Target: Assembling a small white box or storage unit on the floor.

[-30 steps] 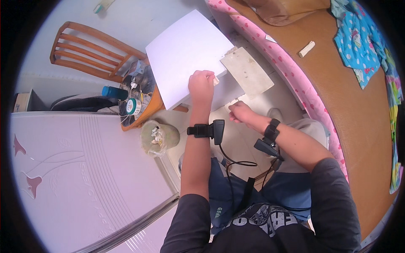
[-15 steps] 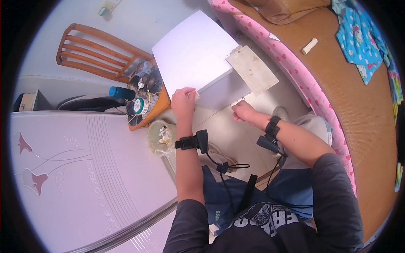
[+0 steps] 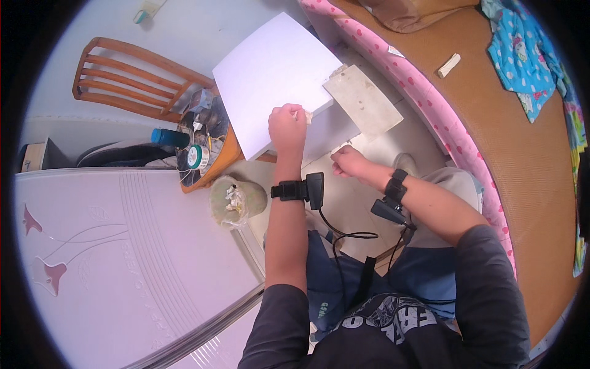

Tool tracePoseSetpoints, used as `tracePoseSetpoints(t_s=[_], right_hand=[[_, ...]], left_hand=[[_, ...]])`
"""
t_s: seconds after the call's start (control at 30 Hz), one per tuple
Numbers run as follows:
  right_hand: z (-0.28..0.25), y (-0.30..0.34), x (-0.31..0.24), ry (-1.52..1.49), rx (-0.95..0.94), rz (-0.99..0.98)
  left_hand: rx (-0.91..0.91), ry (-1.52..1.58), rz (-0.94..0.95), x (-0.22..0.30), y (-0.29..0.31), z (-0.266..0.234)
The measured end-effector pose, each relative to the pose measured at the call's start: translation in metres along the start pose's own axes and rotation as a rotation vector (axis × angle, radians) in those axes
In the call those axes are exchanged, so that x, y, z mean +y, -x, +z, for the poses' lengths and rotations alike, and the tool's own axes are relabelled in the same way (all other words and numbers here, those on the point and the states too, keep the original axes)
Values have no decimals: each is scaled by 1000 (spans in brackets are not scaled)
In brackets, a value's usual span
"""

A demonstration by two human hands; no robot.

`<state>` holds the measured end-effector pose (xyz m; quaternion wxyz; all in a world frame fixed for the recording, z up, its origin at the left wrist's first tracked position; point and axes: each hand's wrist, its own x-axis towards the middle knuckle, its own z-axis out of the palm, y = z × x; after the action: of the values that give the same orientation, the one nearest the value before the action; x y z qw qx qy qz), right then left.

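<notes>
My left hand (image 3: 287, 129) is closed, with a small crumpled off-white wad (image 3: 308, 117) poking out at the fingers. Whether the wad is tissue or cloth I cannot tell. It is held over the near edge of a white box-shaped cabinet (image 3: 273, 74). Lower and to the right, my right hand (image 3: 349, 162) is curled closed beside the cabinet's front. What its fingers hold, if anything, is hidden. A flat, stained beige panel (image 3: 367, 101) juts out from the cabinet's right corner, above the right hand.
A lined bin (image 3: 255, 198) with crumpled white scraps stands left of my forearm. The wooden chair (image 3: 224, 157) carries a blue bottle (image 3: 170, 138) and a green-white spool (image 3: 196, 157). On the right, a bed with a brown mat (image 3: 491, 147) holds an off-white roll (image 3: 449, 65) and blue dotted cloth (image 3: 522, 74).
My left hand has moved right and up, from beside the cabinet's near corner to over its edge, keeping the wad. My right hand has barely moved. The view has shifted slightly.
</notes>
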<state>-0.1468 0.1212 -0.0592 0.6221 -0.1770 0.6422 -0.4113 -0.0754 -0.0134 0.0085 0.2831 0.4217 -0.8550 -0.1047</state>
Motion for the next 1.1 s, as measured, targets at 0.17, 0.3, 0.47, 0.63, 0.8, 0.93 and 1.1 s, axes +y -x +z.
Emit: tracePoseSetpoints(t_s=[0.17, 0.3, 0.47, 0.63, 0.8, 0.93, 1.1], right_hand=[[-6, -3, 2, -33, -1, -8], [-12, 9, 0, -7, 16, -20], [-25, 20, -4, -19, -9, -20], [-29, 15, -6, -16, -15, -30], [-25, 1, -1, -73, 19, -109], [-18, 5, -3, -54, 42, -110], [-13, 9, -7, 15, 34, -130]], left_hand=[[-53, -5, -34, -4, -3, -5], [-156, -59, -143, -21, -2, -23], [-231, -83, -304, -7, -6, -29], [-196, -62, -158, 14, -8, -6], [-172, -35, -108, 15, -7, -2], [-180, -142, -141, -3, -4, -17], [-171, -222, -195, -25, 12, -42]])
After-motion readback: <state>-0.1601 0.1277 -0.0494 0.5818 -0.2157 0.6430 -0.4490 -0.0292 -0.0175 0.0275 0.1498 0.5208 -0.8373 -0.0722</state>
